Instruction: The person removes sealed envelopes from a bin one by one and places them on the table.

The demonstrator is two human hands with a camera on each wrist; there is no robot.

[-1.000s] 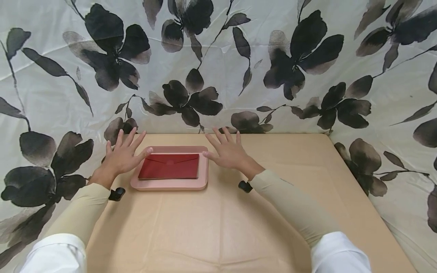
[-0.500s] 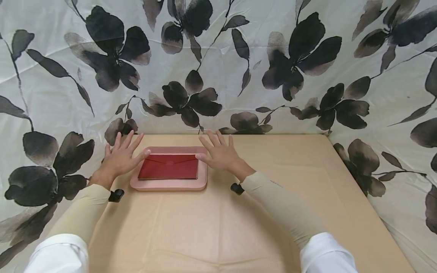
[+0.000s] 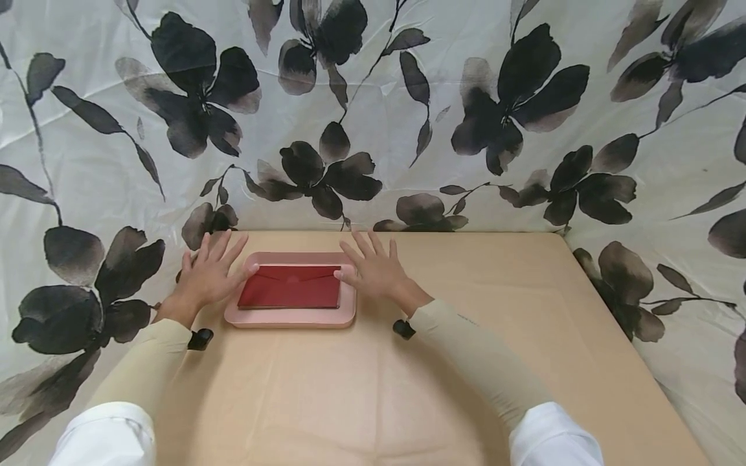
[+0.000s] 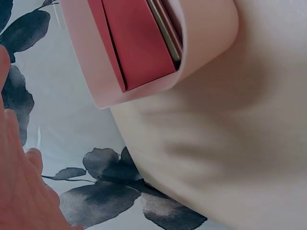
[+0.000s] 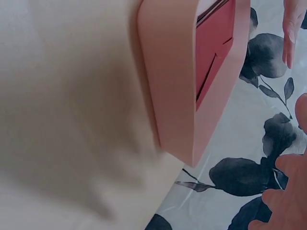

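The left arm (image 3: 131, 369) reaches forward from the lower left of the head view. The left hand (image 3: 206, 275) shows its back to that camera; its fingers (image 3: 223, 244) are straight and spread, directed forward, thumb extended inward. The right arm (image 3: 484, 356) reaches forward and inward on a diagonal. The right hand (image 3: 375, 270) likewise shows its back, fingers straight and fanned, thumb extended inward. Both hands stand roughly level, well apart. Each wrist view crops its hand at the edge; fingertip contact cannot be confirmed.
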